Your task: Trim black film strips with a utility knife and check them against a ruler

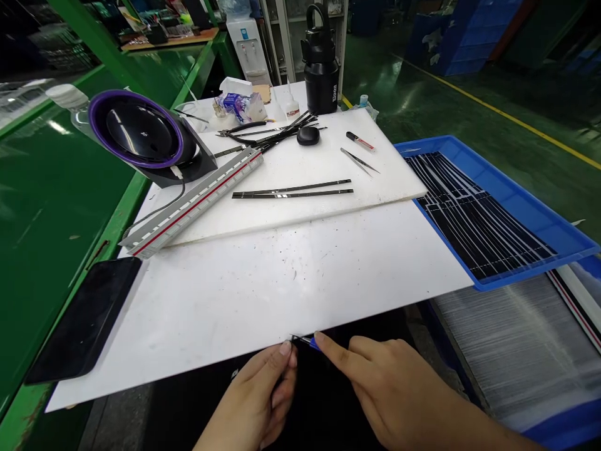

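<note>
My left hand (263,391), at the table's front edge, is closed with thumb and fingers pinched. A thin black strip seems to be in the pinch, mostly hidden against the dark background. From the right, my right hand (389,376) grips a blue-handled knife (313,342), its index finger stretched along the top. The knife's thin tip meets the left fingertips. Farther back, two black strips (293,190) lie on a white foam board (300,216). Tweezers (359,161) and a small marker-like tube (360,141) rest to their right.
A grey scale ruler (197,203) lies slanted beside a purple-rimmed fan-like device (136,128). A black phone (87,319) sits at left. Pliers (239,133), more strips, a black case (308,136) and a bottle (322,69) stand behind. A blue tray (570,247) with strips is right.
</note>
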`<state>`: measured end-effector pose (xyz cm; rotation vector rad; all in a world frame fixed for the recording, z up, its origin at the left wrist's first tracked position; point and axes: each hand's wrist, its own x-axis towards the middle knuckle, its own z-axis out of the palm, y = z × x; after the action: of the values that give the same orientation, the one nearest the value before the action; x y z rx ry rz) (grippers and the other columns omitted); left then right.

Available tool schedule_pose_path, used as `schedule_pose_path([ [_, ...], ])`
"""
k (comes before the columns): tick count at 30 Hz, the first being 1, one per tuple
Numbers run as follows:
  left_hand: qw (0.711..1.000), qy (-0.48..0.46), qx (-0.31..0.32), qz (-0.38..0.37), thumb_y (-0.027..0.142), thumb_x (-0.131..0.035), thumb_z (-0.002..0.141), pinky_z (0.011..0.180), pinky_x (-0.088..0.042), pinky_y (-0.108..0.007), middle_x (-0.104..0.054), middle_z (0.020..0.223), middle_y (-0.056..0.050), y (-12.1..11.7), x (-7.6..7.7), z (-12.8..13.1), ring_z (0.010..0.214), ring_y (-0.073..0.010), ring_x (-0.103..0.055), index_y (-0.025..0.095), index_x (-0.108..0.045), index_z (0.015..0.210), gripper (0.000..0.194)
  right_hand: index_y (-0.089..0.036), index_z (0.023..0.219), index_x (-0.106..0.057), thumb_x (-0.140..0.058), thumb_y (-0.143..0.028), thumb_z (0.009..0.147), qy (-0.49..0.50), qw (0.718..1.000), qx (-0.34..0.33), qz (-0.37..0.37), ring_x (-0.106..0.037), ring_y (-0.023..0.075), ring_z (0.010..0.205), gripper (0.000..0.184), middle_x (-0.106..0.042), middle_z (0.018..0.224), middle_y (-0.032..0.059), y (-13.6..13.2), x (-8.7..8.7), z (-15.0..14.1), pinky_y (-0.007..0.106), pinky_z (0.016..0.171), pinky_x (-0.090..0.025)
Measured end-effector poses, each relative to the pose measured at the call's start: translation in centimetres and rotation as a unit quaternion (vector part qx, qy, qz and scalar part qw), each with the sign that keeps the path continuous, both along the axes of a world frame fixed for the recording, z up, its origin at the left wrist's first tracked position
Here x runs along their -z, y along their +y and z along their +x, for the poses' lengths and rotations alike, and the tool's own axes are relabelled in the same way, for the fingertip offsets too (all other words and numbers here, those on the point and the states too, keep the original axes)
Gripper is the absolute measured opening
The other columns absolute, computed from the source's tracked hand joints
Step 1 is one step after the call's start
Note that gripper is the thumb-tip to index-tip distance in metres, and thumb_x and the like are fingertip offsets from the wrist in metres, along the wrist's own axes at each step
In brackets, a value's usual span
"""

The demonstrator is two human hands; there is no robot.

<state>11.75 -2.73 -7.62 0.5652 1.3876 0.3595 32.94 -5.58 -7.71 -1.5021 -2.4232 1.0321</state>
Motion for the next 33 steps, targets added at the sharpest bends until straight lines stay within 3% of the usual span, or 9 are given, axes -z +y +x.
schedule_pose_path([
  [6, 1.000, -0.001, 0.009, 0.012, 0.070, -0.065, 0.074, 0.040, -0.009, -0.022, -0.033, 0.052, 0.007, 0.1, -0.1, -0.1, 0.043, -0.0059, -0.018, 0.020, -0.055, 0.073, 0.051, -0.034, 0.156, -0.029, -0.043, -0.017, 0.093, -0.001, 1.000, -0.001, -0.004, -0.065, 0.0204, 0.075, 0.066, -0.067, 0.095, 0.0036, 0.1, -0.1, 0.3, 0.031, 0.063, -0.041],
  [10, 1.000, 0.003, 0.010, 0.014, 0.068, -0.065, 0.077, 0.042, -0.010, -0.022, -0.032, 0.054, 0.008, 0.2, -0.5, 0.1, 0.045, -0.0057, -0.018, 0.019, -0.053, 0.072, 0.050, -0.034, 0.156, -0.028, -0.044, -0.016, 0.091, -0.023, 1.000, -0.013, 0.007, -0.065, 0.0207, 0.072, 0.069, -0.067, 0.094, 0.0029, 0.4, -0.2, 0.4, 0.032, 0.057, -0.032],
  [15, 1.000, -0.004, 0.013, -0.004, 0.072, -0.066, 0.072, 0.040, -0.009, -0.022, -0.034, 0.051, 0.008, 0.4, 0.3, -0.2, 0.042, -0.0062, -0.019, 0.020, -0.056, 0.075, 0.053, -0.033, 0.156, -0.027, -0.044, -0.016, 0.090, -0.047, 0.998, -0.027, 0.024, -0.063, 0.0204, 0.068, 0.070, -0.066, 0.094, 0.0026, 0.4, -0.2, 0.3, 0.032, 0.053, -0.024],
  [33, 1.000, -0.015, 0.017, 0.011, 0.069, -0.064, 0.078, 0.040, -0.013, -0.020, -0.032, 0.055, 0.007, 0.1, 0.2, -0.3, 0.045, -0.0060, -0.017, 0.019, -0.050, 0.068, 0.052, -0.031, 0.156, -0.021, -0.046, -0.013, 0.084, -0.089, 0.991, -0.029, 0.097, -0.055, 0.0182, 0.056, 0.078, -0.064, 0.090, 0.0011, -0.7, 0.7, -0.1, 0.033, 0.049, -0.014],
])
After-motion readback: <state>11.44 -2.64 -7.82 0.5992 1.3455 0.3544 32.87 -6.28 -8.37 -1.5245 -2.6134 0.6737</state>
